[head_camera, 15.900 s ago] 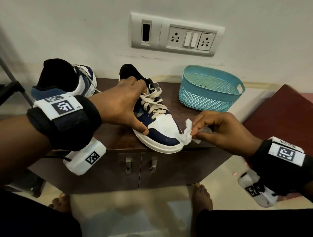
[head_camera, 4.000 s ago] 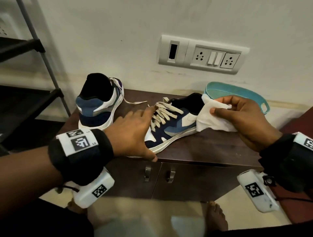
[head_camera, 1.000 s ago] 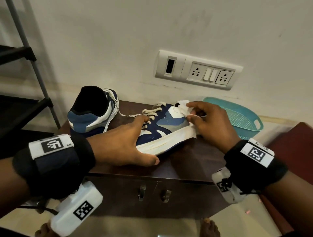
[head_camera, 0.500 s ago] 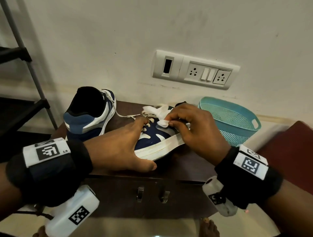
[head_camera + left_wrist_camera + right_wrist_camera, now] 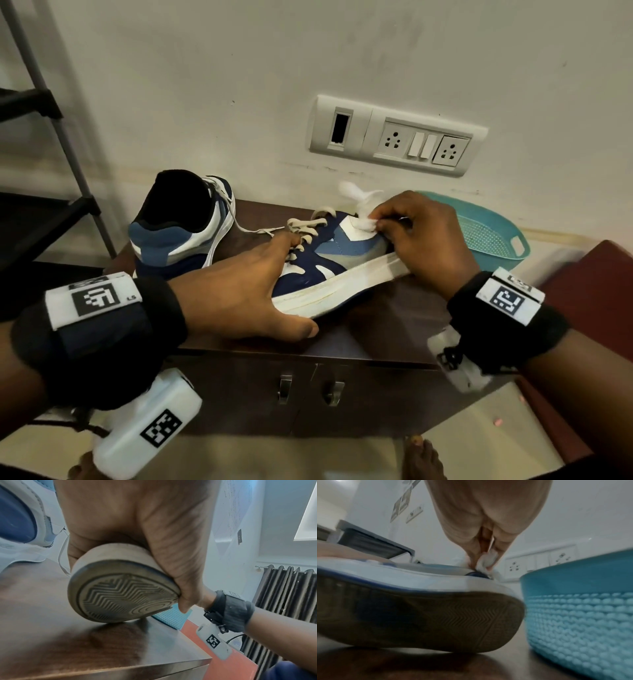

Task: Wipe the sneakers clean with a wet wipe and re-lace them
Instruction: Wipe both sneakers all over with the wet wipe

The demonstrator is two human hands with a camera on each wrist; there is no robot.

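Head view: tilted sneaker near cabinet edge

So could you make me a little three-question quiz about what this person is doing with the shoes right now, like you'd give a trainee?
1. True or false: the tilted sneaker lies flat on its sole on the cabinet top.
2. Which hand pinches the wet wipe? A) left hand B) right hand C) neither
3. Fill in: just beyond the right hand stands a teal ___.

Key
1. False. The left hand grips its toe end and tips it up on one edge, so the tread shows.
2. B. The right hand presses the wipe to the sneaker's side near the heel.
3. basket. The second sneaker stands upright on the cabinet's other side.
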